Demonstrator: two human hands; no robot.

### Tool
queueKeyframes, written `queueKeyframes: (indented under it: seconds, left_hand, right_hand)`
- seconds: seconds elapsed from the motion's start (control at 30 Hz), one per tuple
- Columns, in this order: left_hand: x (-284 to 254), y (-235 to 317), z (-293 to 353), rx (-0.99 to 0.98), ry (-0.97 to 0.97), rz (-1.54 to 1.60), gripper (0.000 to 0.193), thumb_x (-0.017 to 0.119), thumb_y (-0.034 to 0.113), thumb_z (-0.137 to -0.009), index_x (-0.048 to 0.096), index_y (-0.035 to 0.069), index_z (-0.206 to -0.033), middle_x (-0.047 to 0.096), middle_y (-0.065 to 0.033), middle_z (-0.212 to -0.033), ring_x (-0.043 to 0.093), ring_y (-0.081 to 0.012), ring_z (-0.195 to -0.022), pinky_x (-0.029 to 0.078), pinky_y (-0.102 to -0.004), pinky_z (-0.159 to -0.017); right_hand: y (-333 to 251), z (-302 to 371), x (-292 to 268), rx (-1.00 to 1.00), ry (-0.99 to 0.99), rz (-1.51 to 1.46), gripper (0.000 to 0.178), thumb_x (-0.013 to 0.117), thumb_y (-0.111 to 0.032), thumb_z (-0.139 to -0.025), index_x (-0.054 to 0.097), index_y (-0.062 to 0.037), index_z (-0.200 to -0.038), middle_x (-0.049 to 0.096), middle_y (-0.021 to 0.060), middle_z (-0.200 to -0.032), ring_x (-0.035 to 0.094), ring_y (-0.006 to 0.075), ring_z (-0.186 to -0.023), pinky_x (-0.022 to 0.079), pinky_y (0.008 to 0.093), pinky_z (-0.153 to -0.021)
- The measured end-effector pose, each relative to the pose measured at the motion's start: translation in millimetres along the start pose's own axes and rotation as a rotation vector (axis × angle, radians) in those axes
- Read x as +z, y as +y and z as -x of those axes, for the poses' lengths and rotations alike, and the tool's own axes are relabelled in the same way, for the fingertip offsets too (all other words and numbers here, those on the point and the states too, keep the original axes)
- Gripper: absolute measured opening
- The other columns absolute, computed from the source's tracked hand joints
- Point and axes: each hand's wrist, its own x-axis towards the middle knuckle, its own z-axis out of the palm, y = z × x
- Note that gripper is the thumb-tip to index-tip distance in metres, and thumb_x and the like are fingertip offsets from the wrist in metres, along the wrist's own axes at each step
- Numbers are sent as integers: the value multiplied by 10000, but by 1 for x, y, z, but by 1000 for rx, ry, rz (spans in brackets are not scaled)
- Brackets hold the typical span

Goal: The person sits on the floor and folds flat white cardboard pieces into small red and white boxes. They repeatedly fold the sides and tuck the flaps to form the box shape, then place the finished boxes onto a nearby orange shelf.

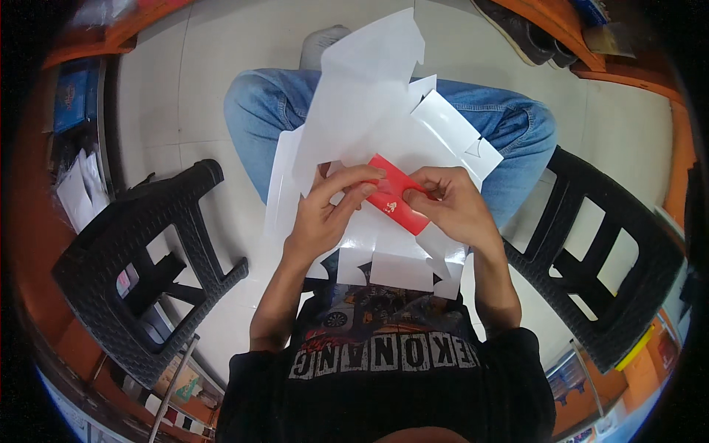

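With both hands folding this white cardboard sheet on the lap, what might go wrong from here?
1. The flat white cardboard sheet rests only on the knees, with no table under it; it may slide off or bend in the wrong place.
2. The left hand and right hand pinch the red panel close together; uneven pressure may give a crooked crease.
3. The thin loose flaps stick out unsupported and may crumple or tear.

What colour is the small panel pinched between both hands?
Red panel with a small pale mark, seen in the head view.
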Motion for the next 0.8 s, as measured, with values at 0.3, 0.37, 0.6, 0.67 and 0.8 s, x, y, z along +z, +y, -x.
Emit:
queueKeyframes:
  seconds: [0.3, 0.37, 0.6, 0.67, 0.8]
  left_hand:
    - [-1, -14, -2, 64, -137, -226, 236, 725, 54, -916, 774, 138, -1132, 534, -154, -1328, 591, -298, -1196, 540, -404, -951]
    - [-2, -11, -3, 45, -158, -256, 252, 733, 58, -908, 779, 167, -1131, 456, -167, -1389, 557, -331, -1257, 557, -410, -940]
    - [-4, 9, -18, 251, -157, -400, 300, 739, 53, -886, 776, 217, -1135, 426, -152, -1412, 535, -344, -1264, 586, -405, -920]
    - [-4, 10, -19, 277, -169, -408, 320, 740, 46, -878, 776, 239, -1130, 429, -147, -1415, 540, -336, -1255, 588, -404, -918]
    - [-4, 10, -23, 335, -161, -372, 358, 753, 34, -855, 778, 275, -1118, 439, -142, -1413, 558, -320, -1233, 593, -404, -896]
  right_hand:
    - [-3, 5, 4, 41, -91, 16, 170, 702, -45, -904, 726, 42, -1048, 741, 139, -900, 684, 180, -818, 546, 326, -803]
    - [-7, 7, 4, 11, -58, 74, 140, 734, -54, -921, 738, 30, -1032, 757, 84, -891, 679, 129, -812, 549, 296, -811]
    - [-33, 16, 13, 19, 39, 291, 153, 743, -59, -897, 742, 27, -1023, 752, 162, -851, 700, 199, -726, 547, 334, -739]
    - [-36, 17, 12, 18, 39, 324, 176, 740, -59, -897, 745, 22, -1054, 750, 180, -855, 706, 211, -718, 548, 337, -730]
    - [-36, 16, 8, -2, 44, 280, 199, 739, -52, -892, 751, 5, -1082, 757, 185, -891, 718, 219, -737, 543, 348, -719]
